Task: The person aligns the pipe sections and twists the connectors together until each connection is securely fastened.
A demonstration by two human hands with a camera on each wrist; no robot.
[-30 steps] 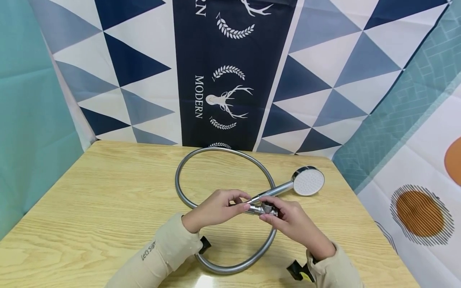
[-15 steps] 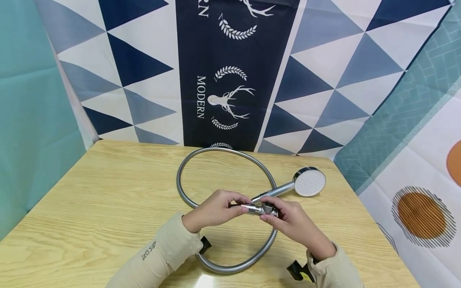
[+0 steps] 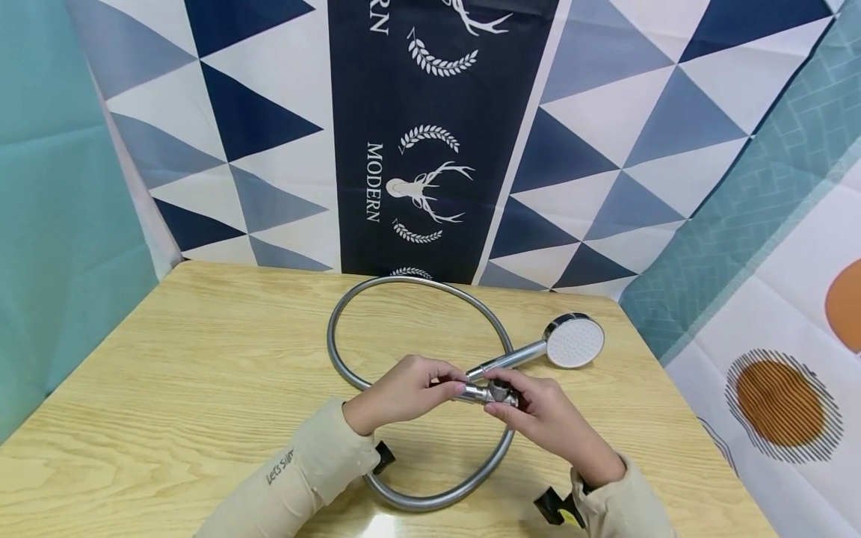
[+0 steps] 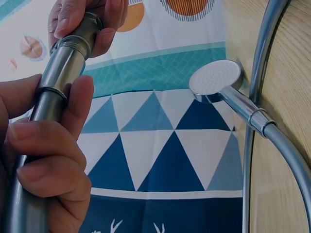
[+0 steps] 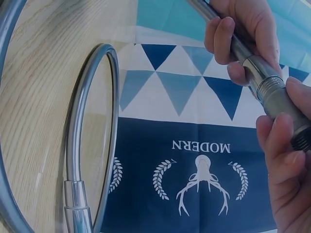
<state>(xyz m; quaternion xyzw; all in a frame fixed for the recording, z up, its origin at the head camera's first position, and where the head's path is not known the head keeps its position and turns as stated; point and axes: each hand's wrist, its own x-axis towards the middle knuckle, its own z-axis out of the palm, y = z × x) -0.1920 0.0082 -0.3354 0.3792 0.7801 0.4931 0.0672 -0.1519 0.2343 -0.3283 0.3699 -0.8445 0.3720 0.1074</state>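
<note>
Head: left hand [image 3: 410, 388] grasps one end of the flexible grey metal hose [image 3: 417, 503]; right hand [image 3: 548, 407] pinches a short chrome cylindrical fitting [image 3: 499, 392] meeting it. Round white-faced shower head with silver handle [image 3: 575, 340] lies at right on the pale wood-grain table [image 3: 202, 388]. Blue-and-white triangle-patterned cloth [image 3: 276, 161] hangs behind; plain teal cloth [image 3: 67, 224] at left.

Left wrist: hose's flared collar [image 4: 260, 121] meets the shower head's handle; joint judged done.

Right wrist: exposed threads [image 5: 268, 88] between hose end and fitting; judged partly engaged, tightening remains.
</note>
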